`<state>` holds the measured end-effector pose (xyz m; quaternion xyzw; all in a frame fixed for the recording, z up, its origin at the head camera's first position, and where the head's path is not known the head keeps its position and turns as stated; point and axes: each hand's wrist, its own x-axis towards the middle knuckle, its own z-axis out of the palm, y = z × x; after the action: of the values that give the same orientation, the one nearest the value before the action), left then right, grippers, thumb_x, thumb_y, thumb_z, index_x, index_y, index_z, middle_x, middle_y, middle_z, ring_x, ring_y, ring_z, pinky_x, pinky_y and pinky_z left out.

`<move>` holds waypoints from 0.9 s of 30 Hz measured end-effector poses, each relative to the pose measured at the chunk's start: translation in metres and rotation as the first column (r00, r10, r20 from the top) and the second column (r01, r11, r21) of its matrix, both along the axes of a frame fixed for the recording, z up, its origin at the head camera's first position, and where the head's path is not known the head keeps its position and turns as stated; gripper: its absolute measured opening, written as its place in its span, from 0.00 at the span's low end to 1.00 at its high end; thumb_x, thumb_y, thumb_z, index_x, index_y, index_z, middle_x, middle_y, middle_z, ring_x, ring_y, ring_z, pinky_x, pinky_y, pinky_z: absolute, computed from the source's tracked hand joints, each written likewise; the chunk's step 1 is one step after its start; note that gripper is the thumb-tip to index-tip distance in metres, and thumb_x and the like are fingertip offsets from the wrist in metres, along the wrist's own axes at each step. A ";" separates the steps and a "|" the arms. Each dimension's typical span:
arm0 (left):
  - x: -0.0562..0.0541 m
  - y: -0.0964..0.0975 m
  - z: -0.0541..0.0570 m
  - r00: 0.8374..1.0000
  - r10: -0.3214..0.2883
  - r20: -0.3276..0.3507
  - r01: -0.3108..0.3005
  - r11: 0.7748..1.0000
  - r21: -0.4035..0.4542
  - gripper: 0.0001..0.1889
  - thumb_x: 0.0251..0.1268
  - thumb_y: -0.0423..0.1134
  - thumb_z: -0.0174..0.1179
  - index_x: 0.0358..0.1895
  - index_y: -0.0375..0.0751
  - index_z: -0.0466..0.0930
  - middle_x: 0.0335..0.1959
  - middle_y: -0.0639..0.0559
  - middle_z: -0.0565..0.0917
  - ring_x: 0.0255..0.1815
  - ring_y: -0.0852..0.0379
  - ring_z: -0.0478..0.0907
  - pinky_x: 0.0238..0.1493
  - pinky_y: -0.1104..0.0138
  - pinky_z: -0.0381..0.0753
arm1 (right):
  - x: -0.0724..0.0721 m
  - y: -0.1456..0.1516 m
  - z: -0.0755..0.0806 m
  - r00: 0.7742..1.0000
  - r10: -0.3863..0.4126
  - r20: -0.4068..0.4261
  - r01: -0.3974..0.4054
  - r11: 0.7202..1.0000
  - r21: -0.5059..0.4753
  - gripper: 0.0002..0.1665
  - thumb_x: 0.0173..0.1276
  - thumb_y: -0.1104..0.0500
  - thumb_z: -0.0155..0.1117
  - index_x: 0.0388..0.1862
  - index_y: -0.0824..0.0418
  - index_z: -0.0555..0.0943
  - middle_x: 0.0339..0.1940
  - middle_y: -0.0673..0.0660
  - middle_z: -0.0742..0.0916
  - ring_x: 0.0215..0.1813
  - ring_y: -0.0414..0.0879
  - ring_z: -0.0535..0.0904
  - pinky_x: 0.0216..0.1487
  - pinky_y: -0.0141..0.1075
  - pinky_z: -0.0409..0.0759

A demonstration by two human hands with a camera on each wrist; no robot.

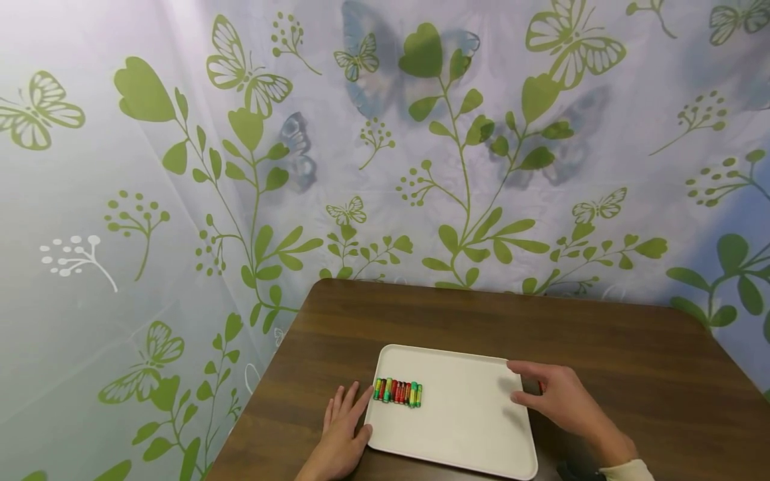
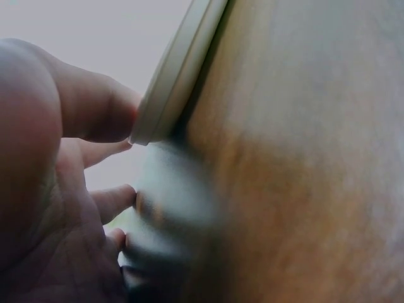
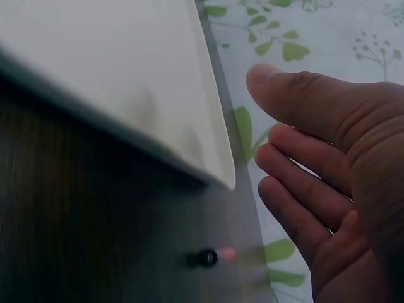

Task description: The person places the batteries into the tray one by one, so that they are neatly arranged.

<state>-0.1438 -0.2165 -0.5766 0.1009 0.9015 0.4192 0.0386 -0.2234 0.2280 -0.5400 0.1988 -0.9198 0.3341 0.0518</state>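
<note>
A cream tray [image 1: 463,414] lies on the brown table, holding a row of several small batteries [image 1: 398,392] side by side near its left edge, some green and yellow, some red and black. My left hand [image 1: 344,434] rests at the tray's left side, fingers extended. In the left wrist view, the thumb [image 2: 101,107] touches the tray's rim [image 2: 170,82]. Over the right rim my right hand [image 1: 562,399] hovers, thumb and fingers apart, holding nothing. Beyond the tray's corner, the right wrist view shows a small dark and reddish cylinder [image 3: 211,257] on the table, probably a battery; it is blurred.
The wooden table [image 1: 481,314] extends behind the tray and to both sides. A pale curtain [image 1: 385,167] with green leaves and butterflies hangs behind it and along the left. Something dark, partly cut off, lies below the right wrist [image 1: 613,441].
</note>
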 end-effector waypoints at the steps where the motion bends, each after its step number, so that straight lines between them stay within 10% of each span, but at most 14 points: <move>1: 0.000 0.000 0.000 1.000 0.000 0.000 0.000 1.000 -0.001 0.36 0.76 0.34 0.61 0.86 0.43 0.65 0.89 0.28 0.53 0.89 0.19 0.34 0.82 0.25 0.28 | 0.000 0.004 0.000 1.000 -0.007 0.007 0.007 1.000 0.003 0.33 0.63 0.50 0.86 0.66 0.56 0.89 0.55 0.51 0.94 0.43 0.42 0.89 0.38 0.32 0.79; 8: 0.000 -0.001 0.000 1.000 0.001 0.011 -0.001 1.000 0.002 0.36 0.77 0.35 0.61 0.86 0.44 0.65 0.89 0.28 0.52 0.89 0.19 0.33 0.82 0.25 0.27 | 0.000 0.026 -0.002 0.998 -0.061 -0.031 0.063 0.995 0.075 0.33 0.61 0.46 0.87 0.65 0.52 0.90 0.59 0.48 0.94 0.58 0.45 0.90 0.53 0.44 0.90; 27: 0.000 -0.001 0.001 1.000 -0.004 0.009 0.004 1.000 0.002 0.36 0.77 0.35 0.61 0.86 0.43 0.65 0.89 0.28 0.52 0.89 0.20 0.33 0.82 0.25 0.27 | -0.004 0.055 -0.027 0.984 -0.099 -0.146 0.116 0.987 0.113 0.35 0.56 0.49 0.90 0.64 0.53 0.90 0.51 0.47 0.95 0.56 0.47 0.91 0.49 0.41 0.90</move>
<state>-0.1441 -0.2173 -0.5759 0.1008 0.9007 0.4204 0.0436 -0.2275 0.2833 -0.5675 0.1747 -0.9419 0.2598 0.1221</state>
